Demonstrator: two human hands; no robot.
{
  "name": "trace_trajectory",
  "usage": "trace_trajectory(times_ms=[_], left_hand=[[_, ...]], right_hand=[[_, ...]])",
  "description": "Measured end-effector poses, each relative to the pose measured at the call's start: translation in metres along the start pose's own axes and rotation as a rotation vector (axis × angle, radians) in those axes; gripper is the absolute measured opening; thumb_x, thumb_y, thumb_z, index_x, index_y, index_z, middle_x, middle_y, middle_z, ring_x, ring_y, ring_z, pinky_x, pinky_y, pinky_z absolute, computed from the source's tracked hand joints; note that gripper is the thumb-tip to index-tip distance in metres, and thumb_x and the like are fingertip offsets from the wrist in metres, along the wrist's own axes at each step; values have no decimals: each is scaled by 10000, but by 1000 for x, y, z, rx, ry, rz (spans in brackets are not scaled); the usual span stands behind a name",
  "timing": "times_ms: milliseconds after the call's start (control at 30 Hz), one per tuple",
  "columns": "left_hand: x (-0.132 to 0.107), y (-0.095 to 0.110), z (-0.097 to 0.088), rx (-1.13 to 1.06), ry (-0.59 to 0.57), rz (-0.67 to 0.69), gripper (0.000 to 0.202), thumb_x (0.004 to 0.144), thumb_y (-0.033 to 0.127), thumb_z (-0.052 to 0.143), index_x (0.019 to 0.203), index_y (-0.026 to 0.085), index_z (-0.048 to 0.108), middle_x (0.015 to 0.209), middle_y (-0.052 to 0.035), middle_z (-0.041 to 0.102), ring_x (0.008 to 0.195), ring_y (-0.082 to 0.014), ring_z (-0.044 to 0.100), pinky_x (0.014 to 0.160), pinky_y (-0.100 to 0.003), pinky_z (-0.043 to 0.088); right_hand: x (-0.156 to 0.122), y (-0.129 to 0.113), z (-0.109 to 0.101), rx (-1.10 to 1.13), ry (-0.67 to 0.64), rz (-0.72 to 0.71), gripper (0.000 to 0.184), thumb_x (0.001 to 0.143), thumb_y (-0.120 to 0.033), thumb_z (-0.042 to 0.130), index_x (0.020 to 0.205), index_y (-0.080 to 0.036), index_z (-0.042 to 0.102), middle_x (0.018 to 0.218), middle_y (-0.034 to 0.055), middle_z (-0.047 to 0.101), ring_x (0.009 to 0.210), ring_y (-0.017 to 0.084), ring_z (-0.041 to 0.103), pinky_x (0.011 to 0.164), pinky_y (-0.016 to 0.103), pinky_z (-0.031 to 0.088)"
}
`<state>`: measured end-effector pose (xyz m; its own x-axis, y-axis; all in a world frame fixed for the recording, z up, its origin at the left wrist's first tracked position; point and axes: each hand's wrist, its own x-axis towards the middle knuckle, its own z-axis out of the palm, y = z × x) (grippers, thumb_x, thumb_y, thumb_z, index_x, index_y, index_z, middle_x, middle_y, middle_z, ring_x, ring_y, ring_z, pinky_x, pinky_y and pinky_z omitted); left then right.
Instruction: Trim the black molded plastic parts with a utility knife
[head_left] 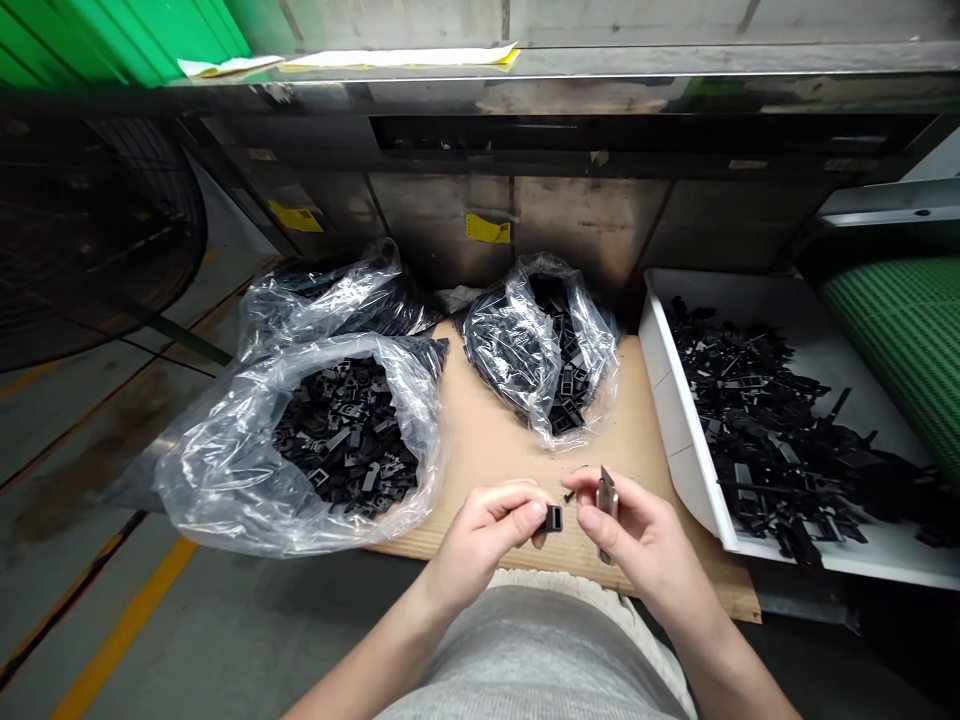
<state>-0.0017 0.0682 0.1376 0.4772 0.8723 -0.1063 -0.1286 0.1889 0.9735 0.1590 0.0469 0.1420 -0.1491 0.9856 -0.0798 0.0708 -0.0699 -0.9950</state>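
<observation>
Between the thumb and fingers of my left hand [499, 525] is a small black plastic part [553, 518], its rectangular opening facing right. My right hand [637, 530] grips a utility knife [607, 505] with a metal body, its dark blade tip pointing up and away from me. A short gap separates the knife from the plastic part. Just beyond my hands, a small black scrap [568, 496] shows near my right fingertips. Both hands are over the near edge of a tan board [487, 430].
Clear plastic bags [217, 480] of black parts [345, 430] stand at left, and another bag [517, 350] lies at the board's far middle. A white tray [679, 430] of black pieces is at right, beside a green mesh belt [900, 330]. A large fan [97, 230] stands far left.
</observation>
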Motion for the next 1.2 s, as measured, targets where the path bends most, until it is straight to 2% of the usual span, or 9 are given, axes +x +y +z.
trace_trajectory(times_ms=[167,300,467,567,667,767,933,1067,1200], left_hand=[[-1,-5,-3,-32,-19,-59,307,804,335,522,584,123,548,555,21,415,532,-98,344,494,-220,262],[-2,-9,-4,-70,-33,-101,325,786,377,540,589,119,539,548,19,435,499,-84,351,469,-205,275],[-1,-7,2,-132,-68,-116,187,816,346,506,808,159,506,686,-8,554,471,-95,510,494,-223,375],[-1,-5,3,-64,-2,-77,121,816,270,523,899,182,515,755,-14,571,534,-100,517,531,-222,388],[0,-5,2,132,67,13,176,826,251,510,978,199,582,865,-35,559,698,-135,496,630,-234,389],[0,-6,-1,201,33,64,245,870,282,418,997,197,609,880,-46,538,761,-157,480,698,-255,384],[3,-2,-5,261,19,54,192,835,238,483,934,173,635,871,-47,548,846,-183,501,784,-287,376],[33,-4,1,361,-43,-12,166,759,155,576,914,155,635,883,-47,580,808,-173,536,698,-272,429],[109,-21,10,405,-18,-38,181,799,136,542,973,122,587,732,-12,590,571,-112,547,530,-249,461]], right_hand=[[15,-8,6,114,-133,-10,198,783,-330,548,665,-174,578,599,-35,474,563,91,415,530,218,327],[22,-4,7,141,-169,70,256,778,-388,539,654,-165,526,537,-60,372,498,75,322,481,214,281],[17,9,0,113,-60,111,254,807,-411,488,727,-170,488,555,-58,377,498,77,355,488,212,306],[7,17,-5,63,32,128,268,835,-432,424,859,-177,504,616,-41,416,488,84,399,478,219,330],[-3,25,-8,-158,61,93,308,846,-437,391,984,-197,526,789,25,512,710,151,521,637,260,405],[-8,31,-8,-320,27,54,351,861,-421,356,1087,-206,516,1013,78,526,999,206,488,859,314,367],[-13,40,-11,-347,106,44,315,860,-392,374,1010,-203,576,999,81,579,1002,210,521,856,307,397],[-18,44,-17,-320,190,4,274,838,-384,432,923,-198,613,938,74,616,913,204,569,779,273,436],[-19,44,-17,-319,263,-13,263,836,-373,441,870,-188,626,887,72,626,845,197,584,739,268,443]])
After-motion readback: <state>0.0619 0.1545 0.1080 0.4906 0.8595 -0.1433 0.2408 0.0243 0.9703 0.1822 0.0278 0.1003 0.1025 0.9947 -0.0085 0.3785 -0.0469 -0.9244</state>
